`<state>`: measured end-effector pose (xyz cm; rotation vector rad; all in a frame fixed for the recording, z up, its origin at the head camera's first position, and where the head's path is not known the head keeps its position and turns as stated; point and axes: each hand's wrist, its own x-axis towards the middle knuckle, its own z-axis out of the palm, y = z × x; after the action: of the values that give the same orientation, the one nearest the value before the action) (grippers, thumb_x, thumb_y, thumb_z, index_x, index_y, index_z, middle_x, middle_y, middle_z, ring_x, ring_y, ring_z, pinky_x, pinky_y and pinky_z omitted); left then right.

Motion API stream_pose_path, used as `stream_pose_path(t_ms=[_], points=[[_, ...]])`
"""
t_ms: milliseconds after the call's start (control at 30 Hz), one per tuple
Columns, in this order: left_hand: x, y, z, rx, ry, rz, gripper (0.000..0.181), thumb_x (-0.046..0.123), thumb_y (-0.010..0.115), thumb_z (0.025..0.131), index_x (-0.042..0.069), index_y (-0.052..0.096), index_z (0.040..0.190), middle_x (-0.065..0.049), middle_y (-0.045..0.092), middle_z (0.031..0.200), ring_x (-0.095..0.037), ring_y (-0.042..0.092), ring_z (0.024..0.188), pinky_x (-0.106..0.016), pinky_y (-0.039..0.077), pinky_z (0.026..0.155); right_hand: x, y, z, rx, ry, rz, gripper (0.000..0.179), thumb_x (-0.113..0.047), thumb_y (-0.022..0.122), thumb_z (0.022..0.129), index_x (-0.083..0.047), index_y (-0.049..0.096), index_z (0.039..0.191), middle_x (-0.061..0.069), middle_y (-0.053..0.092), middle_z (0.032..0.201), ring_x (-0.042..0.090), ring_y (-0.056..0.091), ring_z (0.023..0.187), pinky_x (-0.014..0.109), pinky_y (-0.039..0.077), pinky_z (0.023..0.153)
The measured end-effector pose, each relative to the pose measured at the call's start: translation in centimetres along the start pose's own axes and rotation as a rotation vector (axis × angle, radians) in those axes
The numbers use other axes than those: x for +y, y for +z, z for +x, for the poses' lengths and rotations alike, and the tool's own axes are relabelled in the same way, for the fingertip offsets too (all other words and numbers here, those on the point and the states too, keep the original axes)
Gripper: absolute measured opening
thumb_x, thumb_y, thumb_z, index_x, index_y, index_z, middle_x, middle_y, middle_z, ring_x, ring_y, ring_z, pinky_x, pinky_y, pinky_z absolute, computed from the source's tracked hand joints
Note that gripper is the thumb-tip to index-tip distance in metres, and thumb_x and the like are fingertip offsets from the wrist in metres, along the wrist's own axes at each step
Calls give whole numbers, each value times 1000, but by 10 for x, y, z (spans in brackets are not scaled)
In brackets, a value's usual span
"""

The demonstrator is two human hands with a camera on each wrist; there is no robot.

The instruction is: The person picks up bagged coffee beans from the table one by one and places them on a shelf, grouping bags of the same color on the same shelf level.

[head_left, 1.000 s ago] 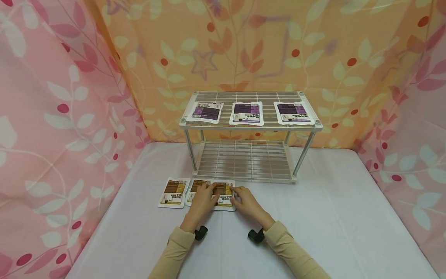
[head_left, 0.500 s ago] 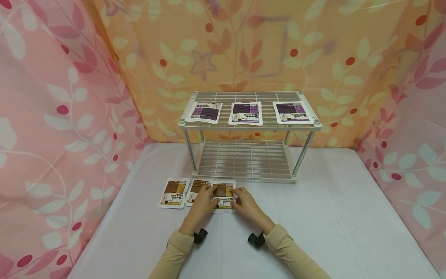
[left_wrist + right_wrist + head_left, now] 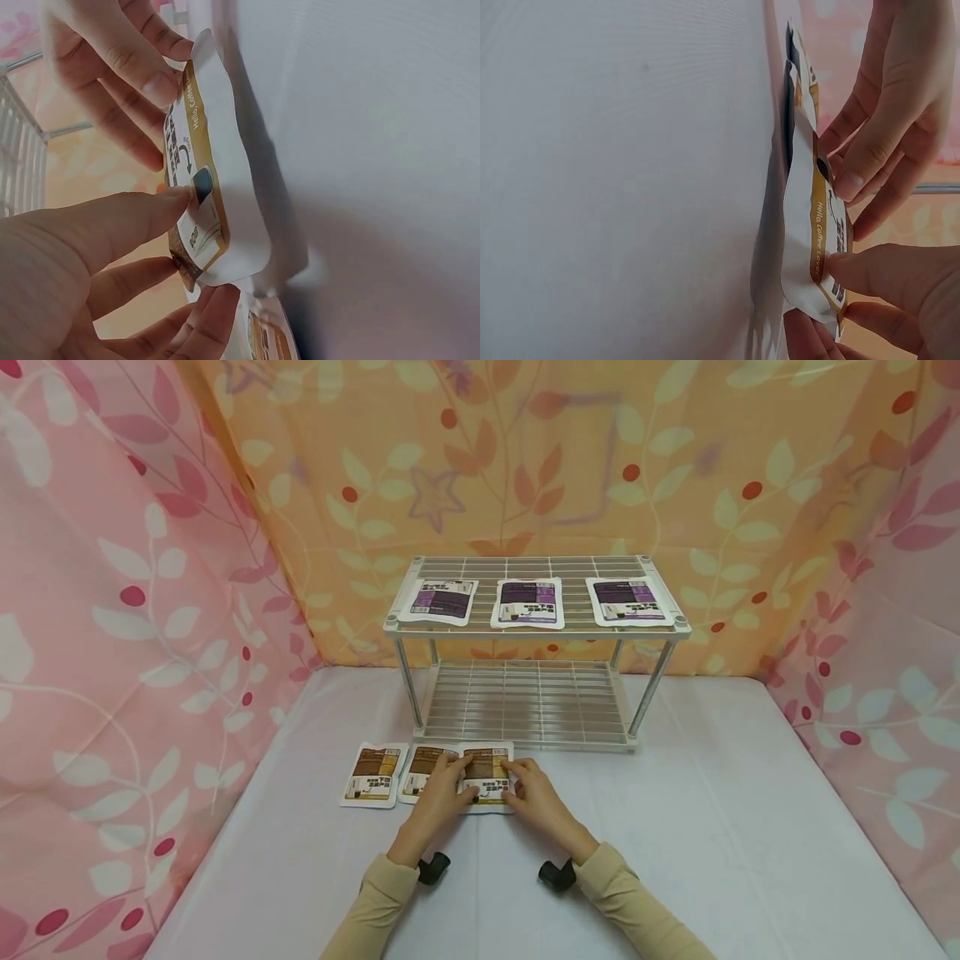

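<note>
A flat brown-and-white coffee pouch (image 3: 487,768) is held between both hands in front of the rack. My left hand (image 3: 437,795) pinches its left edge, the thumb on the printed face and fingers reaching beneath. On the opposite edge, my right hand (image 3: 542,800) pinches in the same manner. In the left wrist view the pouch (image 3: 232,150) is raised off the white cloth, casting a shadow. The right wrist view shows "Hello, Coffee Lover" printed along its gold border. Two matching pouches, one at the far left (image 3: 373,774) and one partly behind my left hand (image 3: 426,763), lie alongside.
A two-tier white wire rack (image 3: 525,702) stands just behind the hands. On its upper shelf lie three purple-and-white pouches, at left (image 3: 441,602), middle (image 3: 529,602) and right (image 3: 632,602). Floral curtains (image 3: 480,460) enclose the white-covered table (image 3: 720,827).
Both hands have shifted slightly right with the coffee pouch, and its near edge dipped toward me, then came back up. The other pouches and the rack stay put.
</note>
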<state>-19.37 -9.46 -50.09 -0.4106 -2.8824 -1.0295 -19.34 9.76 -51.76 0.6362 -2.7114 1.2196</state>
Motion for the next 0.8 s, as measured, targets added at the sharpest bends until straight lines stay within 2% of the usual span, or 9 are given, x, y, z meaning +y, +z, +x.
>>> stream_pose_path(t_ms=[167,400,567,800], points=[[3,3,4,-5,7,-19,60,19,71,81,4,48,134,-21,44,127,-28,54,101,-40,50,80,2,-5,1,7,23,-17,55,-6,71,78,6,50,128,21,52,117,19,56,78,20,47,60],[7,10,11,-6,53,-9,64,18,75,77,3,48,134,-25,42,131,-40,44,117,-48,46,91,7,-12,2,40,24,-34,57,-4,73,75,7,51,126,22,51,119,21,56,78,19,46,57],[11,15,15,-15,83,-10,68,12,77,74,2,47,135,-26,40,134,-42,44,119,-50,44,94,12,-17,2,50,26,-53,58,-5,74,74,7,51,126,23,51,119,21,55,78,20,45,59],[15,21,19,-21,55,-51,70,8,77,73,5,46,136,-23,38,138,-40,43,123,-47,45,95,17,-25,3,72,46,-42,61,-4,76,72,6,51,127,24,51,118,24,56,79,19,46,59]])
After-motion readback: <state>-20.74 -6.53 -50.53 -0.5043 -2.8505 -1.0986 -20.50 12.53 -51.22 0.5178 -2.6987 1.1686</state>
